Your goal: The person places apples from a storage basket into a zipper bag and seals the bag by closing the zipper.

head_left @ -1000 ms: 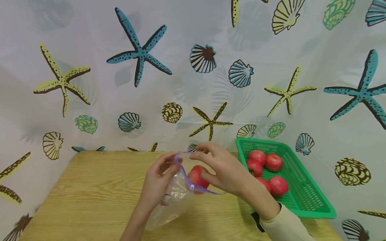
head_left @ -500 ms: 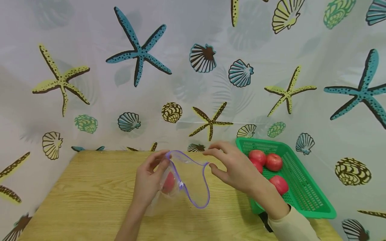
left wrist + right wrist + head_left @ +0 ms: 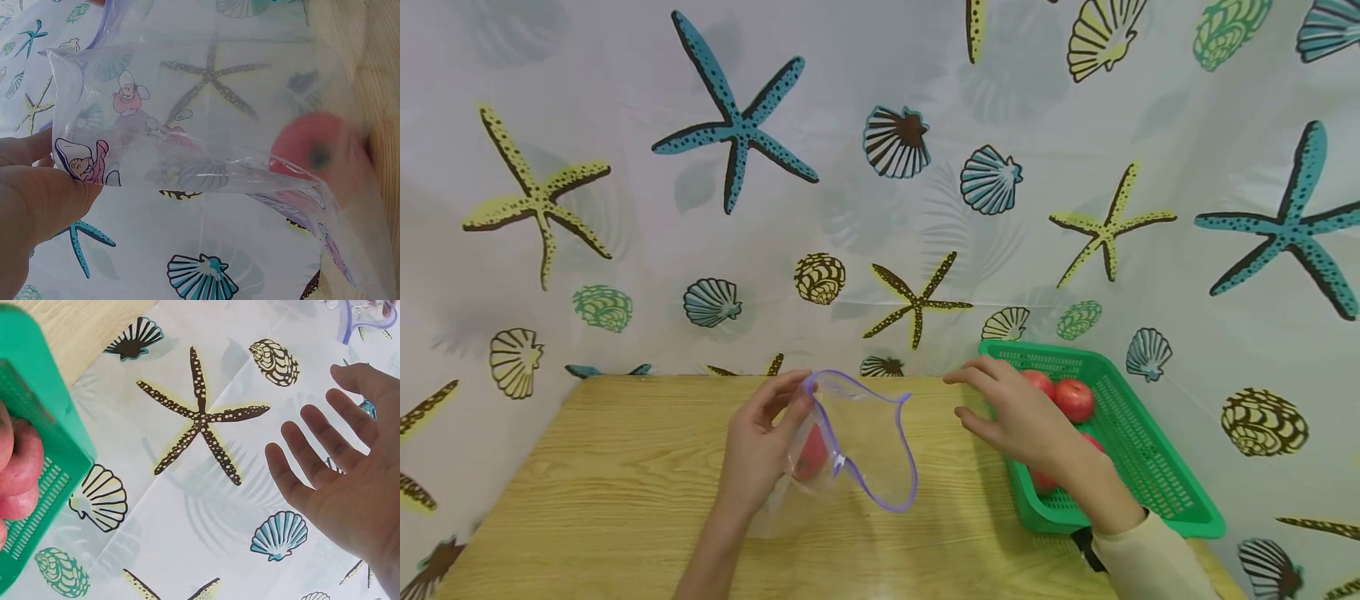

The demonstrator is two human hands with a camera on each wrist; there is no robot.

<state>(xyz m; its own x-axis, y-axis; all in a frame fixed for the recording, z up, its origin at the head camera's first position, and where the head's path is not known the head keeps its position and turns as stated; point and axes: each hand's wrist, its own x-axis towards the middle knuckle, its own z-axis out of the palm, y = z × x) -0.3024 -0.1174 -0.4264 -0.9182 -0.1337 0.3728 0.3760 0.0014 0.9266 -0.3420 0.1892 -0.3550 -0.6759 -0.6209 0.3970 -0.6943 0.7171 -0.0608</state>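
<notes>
My left hand [image 3: 756, 454] pinches the purple-rimmed mouth of a clear zip bag [image 3: 913, 467] between thumb and fingers. The mouth gapes to the right, with a white slider on its near side. Inside the bag a red apple [image 3: 811, 454] shows through the plastic, near the bottom in the left wrist view, where the bag [image 3: 137, 144] has printed cartoon figures. My right hand [image 3: 1030, 421] is apart from the bag, its fingers spread and holding nothing, overlapping the left rim of the green basket. In the right wrist view the palm of that hand [image 3: 350, 456] shows bare.
The green plastic basket [image 3: 1180, 467] stands at the right of the wooden table [image 3: 610, 483], with several red apples [image 3: 1073, 400] in its left part, some hidden behind my right hand. A curtain [image 3: 850, 208] printed with starfish and shells hangs behind the table.
The apple has gone into the bag, and my right hand has let it go and drawn back right toward the basket. My left hand with the bag has shifted slightly left.
</notes>
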